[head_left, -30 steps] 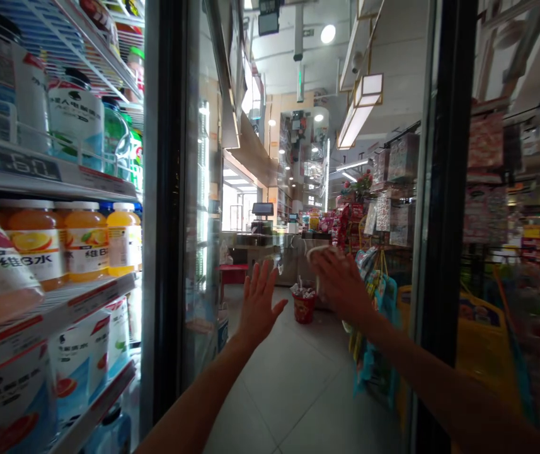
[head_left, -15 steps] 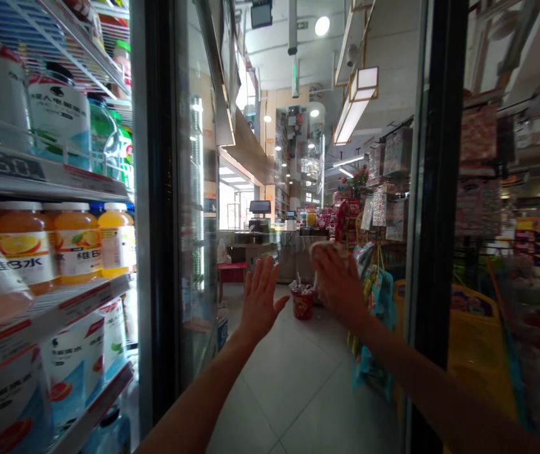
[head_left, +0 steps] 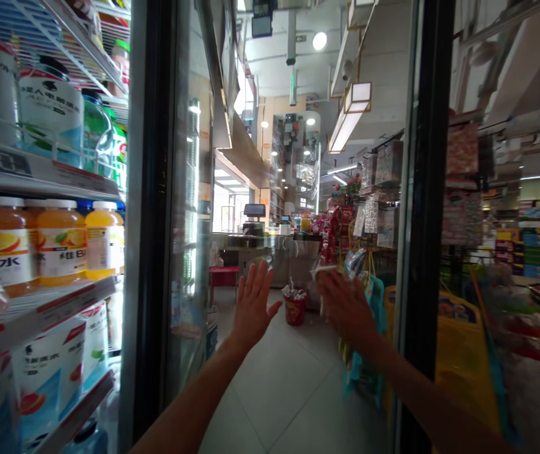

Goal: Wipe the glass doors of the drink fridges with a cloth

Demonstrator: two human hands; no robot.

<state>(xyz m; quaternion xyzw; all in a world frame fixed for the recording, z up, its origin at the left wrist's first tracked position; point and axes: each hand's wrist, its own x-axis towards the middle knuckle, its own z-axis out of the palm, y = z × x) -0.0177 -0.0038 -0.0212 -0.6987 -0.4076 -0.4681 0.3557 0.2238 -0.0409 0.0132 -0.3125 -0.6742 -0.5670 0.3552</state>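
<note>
The cloth [head_left: 322, 272], a pale wad, lay under the right hand [head_left: 345, 302] against the glass door [head_left: 298, 378] of the drinks cooler, the fingers closed down over it; only its upper edge showed above the knuckles. The left hand [head_left: 252, 304] was spread flat on the same pane just beside it, fingers apart, gripping nothing. Compared with a second earlier, the cloth and right hand sat a little lower on the glass, and the view had shifted so that the door frame [head_left: 423, 221] stood further left; the left hand had kept its place on the pane; this reads, as a judgement, as a wiping stroke carried downward while the left hand steadied the open door. To the left, the shelf [head_left: 62, 296] held orange drink bottles [head_left: 59, 243]; beyond the glass, a red bucket [head_left: 294, 308] stood on the tiled floor [head_left: 288, 384].
</note>
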